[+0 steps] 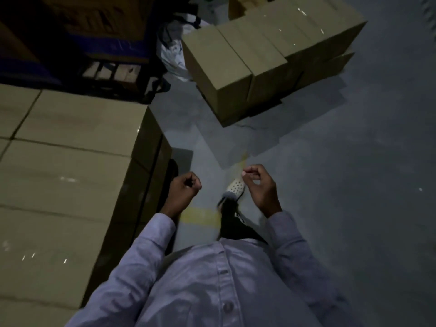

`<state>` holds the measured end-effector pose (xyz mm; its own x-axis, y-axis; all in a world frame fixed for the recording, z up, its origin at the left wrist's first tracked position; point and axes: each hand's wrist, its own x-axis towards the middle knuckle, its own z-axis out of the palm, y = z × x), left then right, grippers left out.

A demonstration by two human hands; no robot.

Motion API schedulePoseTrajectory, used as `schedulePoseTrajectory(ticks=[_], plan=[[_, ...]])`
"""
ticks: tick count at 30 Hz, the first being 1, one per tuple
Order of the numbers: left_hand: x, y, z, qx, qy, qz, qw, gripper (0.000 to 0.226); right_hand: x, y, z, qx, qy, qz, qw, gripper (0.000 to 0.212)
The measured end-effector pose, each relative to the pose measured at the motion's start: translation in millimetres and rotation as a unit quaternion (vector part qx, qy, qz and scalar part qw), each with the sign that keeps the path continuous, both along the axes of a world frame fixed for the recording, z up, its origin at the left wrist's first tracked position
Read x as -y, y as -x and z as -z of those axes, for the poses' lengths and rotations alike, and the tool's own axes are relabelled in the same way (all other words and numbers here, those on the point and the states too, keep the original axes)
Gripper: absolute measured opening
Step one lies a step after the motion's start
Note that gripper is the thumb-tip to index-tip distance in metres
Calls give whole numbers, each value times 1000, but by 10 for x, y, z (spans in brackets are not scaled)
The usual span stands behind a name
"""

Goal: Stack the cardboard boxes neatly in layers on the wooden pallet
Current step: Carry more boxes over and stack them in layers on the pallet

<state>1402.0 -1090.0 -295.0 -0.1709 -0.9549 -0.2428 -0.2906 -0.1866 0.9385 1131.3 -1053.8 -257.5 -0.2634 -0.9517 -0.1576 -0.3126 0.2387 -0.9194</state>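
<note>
Standing on a grey floor with both hands raised in front and empty: left hand balled into a fist just beside the near stack, right hand curled as well, thumb against forefinger, over a white shoe. Near stack packed in flush rows along the left; far boxes grouped in a row at upper right, well apart from both hands.

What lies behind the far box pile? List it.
A white bag shows past the pile at its left, partly covered by a box. Whatever sits straight behind the boxes is hidden.
</note>
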Motion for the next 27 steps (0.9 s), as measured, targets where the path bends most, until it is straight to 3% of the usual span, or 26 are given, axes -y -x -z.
schedulePoseTrajectory(ticks=[4,8,14,20,27], plan=[[1164,311,194,-4,-20,-17,1000,50,1377,364,214,7,-25,-36,999,12],[2360,628,-19,-8,15,-62,998,35,2922,795,77,-1,-12,-36,999,17],[3827,804,-178,21,27,-140,990,47,4652,1148,-96,1,12,-14,1000,19],[5302,988,431,63,2,-142,988,55,6188,1427,512,-69,-21,-31,997,21],[6382,1462,1482,103,-72,-103,987,72,7273,1694,1622,-136,-54,-88,985,24]])
